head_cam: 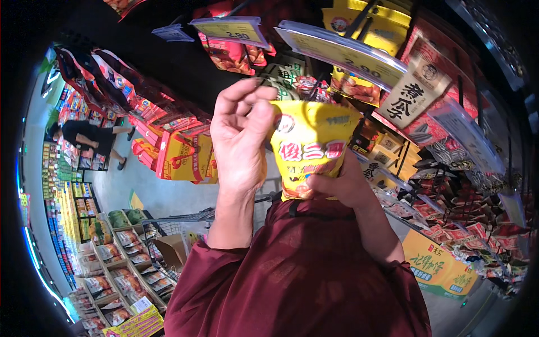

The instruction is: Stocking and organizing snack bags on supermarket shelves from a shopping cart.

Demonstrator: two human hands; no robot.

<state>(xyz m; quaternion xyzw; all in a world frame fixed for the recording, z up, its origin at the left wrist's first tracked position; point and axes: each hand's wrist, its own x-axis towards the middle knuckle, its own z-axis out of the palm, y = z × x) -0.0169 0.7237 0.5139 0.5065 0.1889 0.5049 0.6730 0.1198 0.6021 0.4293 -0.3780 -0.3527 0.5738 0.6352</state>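
A bright yellow snack packet (313, 151) with printed writing is held upright in front of my chest. My right hand (347, 181) grips its lower right part, the thumb lying across the front and the fingers hidden behind. At the packet's upper left edge is my left hand (242, 135), raised with curled fingers. Its thumb comes up to the packet's corner; whether it pinches the corner I cannot tell. Just beyond the packet hang similar yellow packets (356, 86) and a green-and-white packet (284, 78) on the rack's hooks.
Plastic price tags (341, 54) jut from the hooks above my hands. More hanging snack bags (414, 84) crowd the right. A wire shopping cart (181, 221) holding a cardboard box (170, 248) stands lower left, beside a divided display bin (109, 267). Another person (90, 137) walks in the aisle.
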